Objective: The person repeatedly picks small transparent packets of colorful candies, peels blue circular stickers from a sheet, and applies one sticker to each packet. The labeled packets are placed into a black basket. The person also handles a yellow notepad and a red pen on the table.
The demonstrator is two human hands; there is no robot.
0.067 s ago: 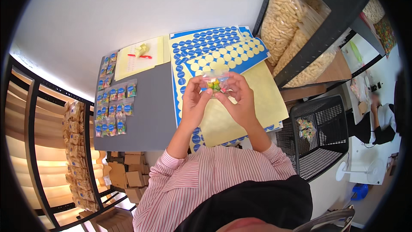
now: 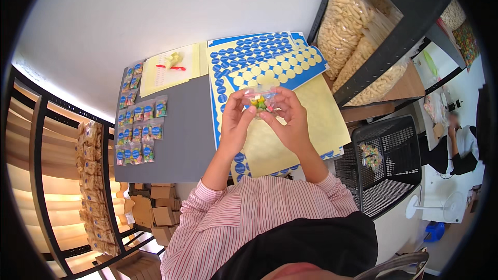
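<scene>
Between my two hands is a small clear zip bag (image 2: 262, 102) with colourful pieces inside, mostly yellow, green and pink. My left hand (image 2: 237, 122) grips its left side, and my right hand (image 2: 287, 122) grips its right side, thumbs toward me. The bag is held above a pale yellow backing sheet (image 2: 295, 140). Just beyond it lie sheets of round blue stickers (image 2: 249, 49), with a partly used sticker sheet (image 2: 280, 70) on top showing many bare circles. No round blue sticker shows on the held bag.
Rows of filled bags with blue stickers (image 2: 137, 129) lie on the grey table (image 2: 189, 140). Beyond them are papers with a red pen (image 2: 171, 67). At right stand a black basket (image 2: 386, 166) holding a bag, and a shelf with big snack sacks (image 2: 347, 26). Another person (image 2: 461, 145) is far right.
The table and the things on it have shifted very slightly in the picture. My hands keep the same hold on the zip bag.
</scene>
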